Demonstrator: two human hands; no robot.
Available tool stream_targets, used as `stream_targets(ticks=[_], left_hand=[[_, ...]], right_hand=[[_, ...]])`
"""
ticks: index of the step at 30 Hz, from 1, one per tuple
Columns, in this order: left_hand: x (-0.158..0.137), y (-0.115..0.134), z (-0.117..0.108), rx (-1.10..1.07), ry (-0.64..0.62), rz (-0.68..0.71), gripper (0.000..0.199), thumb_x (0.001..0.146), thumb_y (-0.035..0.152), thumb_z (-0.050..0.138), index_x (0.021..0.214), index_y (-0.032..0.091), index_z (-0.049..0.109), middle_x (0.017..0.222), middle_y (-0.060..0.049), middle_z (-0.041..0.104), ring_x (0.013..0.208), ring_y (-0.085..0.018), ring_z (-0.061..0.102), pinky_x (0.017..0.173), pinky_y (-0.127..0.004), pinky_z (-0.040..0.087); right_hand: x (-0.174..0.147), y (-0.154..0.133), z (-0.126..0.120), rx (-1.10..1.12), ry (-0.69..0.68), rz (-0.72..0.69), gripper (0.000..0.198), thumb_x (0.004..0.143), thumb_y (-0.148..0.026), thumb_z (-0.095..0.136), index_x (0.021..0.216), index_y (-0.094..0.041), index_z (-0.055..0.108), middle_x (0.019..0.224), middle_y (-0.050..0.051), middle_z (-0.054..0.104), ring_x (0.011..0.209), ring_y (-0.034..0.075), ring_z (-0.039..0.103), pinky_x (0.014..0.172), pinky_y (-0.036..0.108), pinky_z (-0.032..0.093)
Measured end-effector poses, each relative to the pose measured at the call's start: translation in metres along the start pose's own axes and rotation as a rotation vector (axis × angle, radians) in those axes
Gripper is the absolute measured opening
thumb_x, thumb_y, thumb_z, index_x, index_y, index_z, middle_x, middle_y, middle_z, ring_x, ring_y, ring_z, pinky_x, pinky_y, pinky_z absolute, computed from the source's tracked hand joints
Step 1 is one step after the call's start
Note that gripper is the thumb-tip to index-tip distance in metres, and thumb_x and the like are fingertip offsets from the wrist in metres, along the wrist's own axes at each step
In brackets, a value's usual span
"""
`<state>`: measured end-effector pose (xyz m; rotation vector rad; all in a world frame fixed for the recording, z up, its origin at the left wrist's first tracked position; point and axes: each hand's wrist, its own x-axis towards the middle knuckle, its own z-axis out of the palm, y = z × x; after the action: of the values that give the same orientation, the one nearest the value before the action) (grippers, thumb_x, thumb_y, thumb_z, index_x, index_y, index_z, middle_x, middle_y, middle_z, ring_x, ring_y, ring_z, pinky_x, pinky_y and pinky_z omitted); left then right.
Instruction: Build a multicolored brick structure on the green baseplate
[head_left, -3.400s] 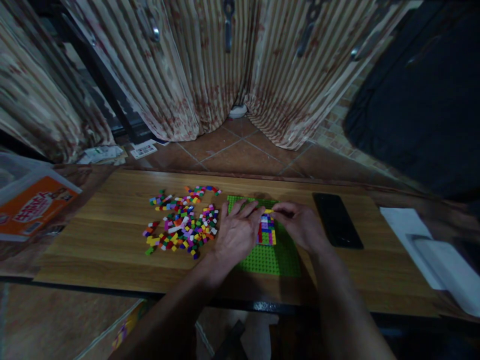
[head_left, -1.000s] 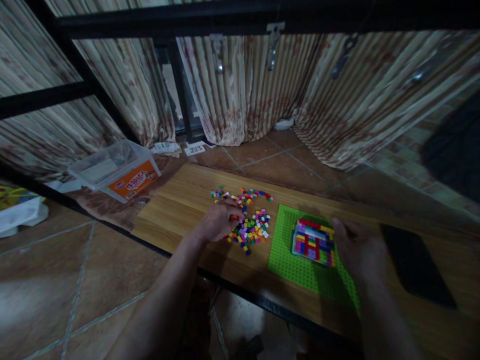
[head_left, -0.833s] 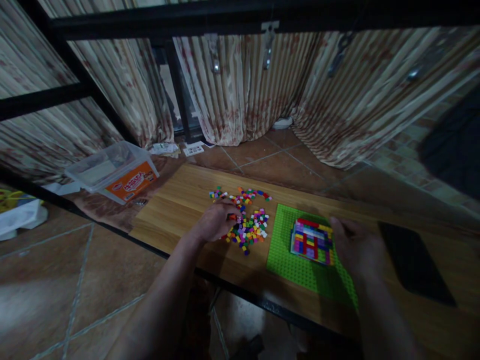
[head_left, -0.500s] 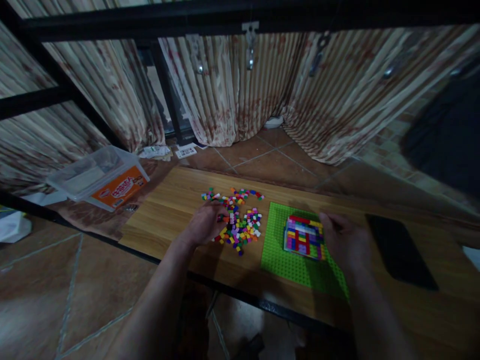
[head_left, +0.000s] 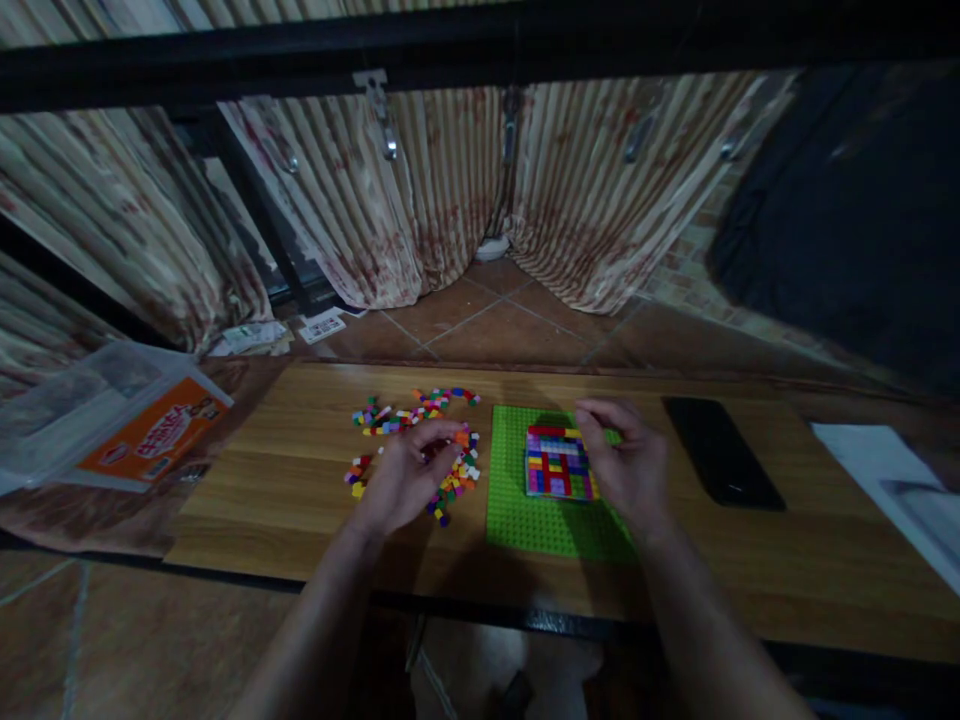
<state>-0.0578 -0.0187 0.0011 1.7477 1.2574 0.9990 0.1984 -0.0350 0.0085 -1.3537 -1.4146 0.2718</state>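
My left hand [head_left: 411,472] is over the loose toy bricks [head_left: 420,410], its thumb and forefinger pinching an orange toy brick [head_left: 462,437]. The small coloured bricks lie scattered on the wooden table under and around that hand. To the right, a green baseplate [head_left: 517,525] carries a low, blocky build of multicoloured bricks [head_left: 556,466], with red, blue, yellow and purple pieces on top. My right hand [head_left: 628,460] is closed at the right side of this build, covering part of it and of the baseplate. Whatever its fingertips hold is hidden.
A black phone-like slab [head_left: 721,452] lies on the wooden table [head_left: 247,480], right of the baseplate. White paper [head_left: 885,480] is at the far right. A clear plastic box [head_left: 142,420] with an orange label stands at the left. Striped curtains [head_left: 442,190] hang behind.
The camera view has shifted to the right. My left hand has come up from among the bricks with an orange one in its fingers. My right hand remains beside the build.
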Motion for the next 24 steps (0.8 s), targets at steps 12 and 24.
stream_targets(ticks=[12,24], left_hand=[[0.01,0.03,0.069,-0.526,-0.147,-0.099,0.018,0.08,0.022,0.065,0.095,0.015,0.071,0.093,-0.005,0.074,0.075,-0.013,0.065,0.075,-0.026,0.054],[0.021,0.027,0.089,-0.443,-0.021,-0.135,0.027,0.08,0.021,0.062,0.107,0.015,0.064,0.098,-0.007,0.073,0.091,-0.017,0.068,0.086,-0.03,0.053]], right_hand=[[-0.012,-0.013,0.009,0.016,-0.392,-0.126,0.016,0.088,-0.031,0.06,0.1,-0.026,0.069,0.103,0.005,0.067,0.098,0.021,0.061,0.088,0.039,0.048],[0.003,0.008,-0.019,-0.029,-0.26,0.033,0.017,0.088,-0.034,0.058,0.095,-0.025,0.07,0.097,0.004,0.07,0.095,0.02,0.065,0.086,0.037,0.05]])
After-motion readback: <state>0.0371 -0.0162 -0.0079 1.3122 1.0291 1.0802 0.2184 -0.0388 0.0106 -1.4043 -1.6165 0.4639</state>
